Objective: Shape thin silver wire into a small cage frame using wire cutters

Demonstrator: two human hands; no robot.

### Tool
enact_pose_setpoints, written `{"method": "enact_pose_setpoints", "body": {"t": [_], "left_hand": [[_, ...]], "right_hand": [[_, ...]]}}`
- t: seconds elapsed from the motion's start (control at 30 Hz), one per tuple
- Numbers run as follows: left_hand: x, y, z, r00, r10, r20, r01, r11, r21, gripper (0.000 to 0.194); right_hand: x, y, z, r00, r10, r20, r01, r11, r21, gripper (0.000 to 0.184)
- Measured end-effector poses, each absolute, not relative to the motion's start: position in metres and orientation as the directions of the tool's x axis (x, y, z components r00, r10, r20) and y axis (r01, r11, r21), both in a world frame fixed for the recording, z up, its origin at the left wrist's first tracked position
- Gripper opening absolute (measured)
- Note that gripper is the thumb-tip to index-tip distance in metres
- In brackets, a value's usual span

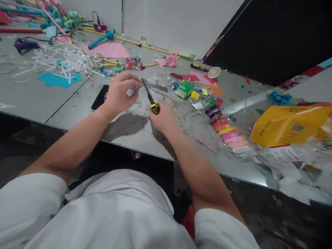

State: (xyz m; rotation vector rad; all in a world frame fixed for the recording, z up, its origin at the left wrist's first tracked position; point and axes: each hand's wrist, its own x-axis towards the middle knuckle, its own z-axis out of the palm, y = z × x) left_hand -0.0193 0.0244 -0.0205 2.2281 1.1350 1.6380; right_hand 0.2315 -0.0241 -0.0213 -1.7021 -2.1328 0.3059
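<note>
Tool [155,108] had a yellow-and-black striped handle and skinny dark shaft, gripped in the right hand [165,118] over the gray surface [189,131]. The left hand [121,90] curled by its tip, can't tell if pinching anything.

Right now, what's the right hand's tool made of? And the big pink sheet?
The tool: thin dark shaft, probably dull metal; striped, moulded-looking handle, likely plastic or rubber. The big pink sheet: probably matte paper, lying flat with straight edges, no shine.

The loose, whitish shirt [121,211] is softly creased in front and has short, wide sleeves [33,199]
</note>
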Motion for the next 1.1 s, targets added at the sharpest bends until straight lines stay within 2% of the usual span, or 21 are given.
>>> {"method": "enact_pose_setpoints", "body": {"t": [0.07,0.17,0.3,0.43,0.57,0.73,0.93,1.1], "left_hand": [[-0.021,0.024,-0.017,0.079,0.689,0.721,0.404,-0.683,0.609,0.007],[-0.024,0.024,-0.011,0.046,0.813,0.580,0.281,-0.567,0.774,0.020],[-0.031,0.020,-0.001,0.165,0.883,0.439,0.230,-0.467,0.854,0.036],[-0.036,0.015,0.006,0.225,0.887,0.404,0.224,-0.451,0.864,0.042],[-0.036,0.016,0.007,0.224,0.892,0.392,0.231,-0.439,0.868,0.037],[-0.030,0.017,0.007,0.168,0.869,0.466,0.310,-0.496,0.811,0.031],[-0.029,0.015,0.003,0.152,0.832,0.534,0.376,-0.548,0.747,0.041],[-0.024,0.015,-0.002,0.115,0.826,0.552,0.454,-0.538,0.710,0.043]], "right_hand": [[0.236,-0.022,-0.020,-0.197,0.958,0.210,0.899,0.262,-0.351,0.016],[0.246,-0.017,-0.021,-0.260,0.911,0.319,0.894,0.352,-0.278,0.031],[0.256,-0.012,-0.025,-0.316,0.851,0.421,0.875,0.432,-0.217,0.047],[0.259,-0.015,-0.025,-0.340,0.846,0.410,0.877,0.443,-0.188,0.047],[0.256,-0.019,-0.024,-0.336,0.853,0.399,0.875,0.439,-0.204,0.039],[0.248,-0.026,-0.018,-0.316,0.887,0.338,0.890,0.400,-0.218,0.036],[0.238,-0.035,-0.011,-0.271,0.931,0.246,0.900,0.336,-0.279,0.026],[0.236,-0.036,-0.012,-0.257,0.934,0.249,0.901,0.325,-0.289,0.029]]}}
